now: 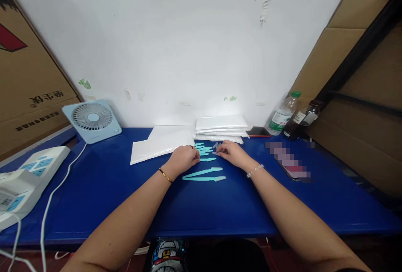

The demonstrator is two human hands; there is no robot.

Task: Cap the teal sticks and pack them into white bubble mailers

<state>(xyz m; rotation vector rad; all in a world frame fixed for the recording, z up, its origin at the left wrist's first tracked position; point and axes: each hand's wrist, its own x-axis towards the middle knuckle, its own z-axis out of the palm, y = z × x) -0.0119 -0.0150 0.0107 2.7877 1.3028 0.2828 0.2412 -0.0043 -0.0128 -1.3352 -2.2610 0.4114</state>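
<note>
My left hand (184, 158) is closed, its fingertips pinching the handle end of a turquoise eyebrow razor (208, 160). The razor's blade end points right. Fingers bent in a pinch, my right hand (232, 153) is just right of the razors, with a small clear cap (214, 153) at its fingertips. Between and behind the hands lies a loose cluster of turquoise razors (200, 144), partly hidden by my left hand. Closer to me, two more razors, an upper one (204, 173) and a lower one (205, 178), meet at their left ends.
White padded envelopes (157, 144) lie at the back left; a stack of white packets (221, 123) stands beside them. A blue fan (91, 121) and power strip (37, 167) are at left. Bottles (281, 117), a dark phone (259, 131) and a blurred phone (289, 163) are at right.
</note>
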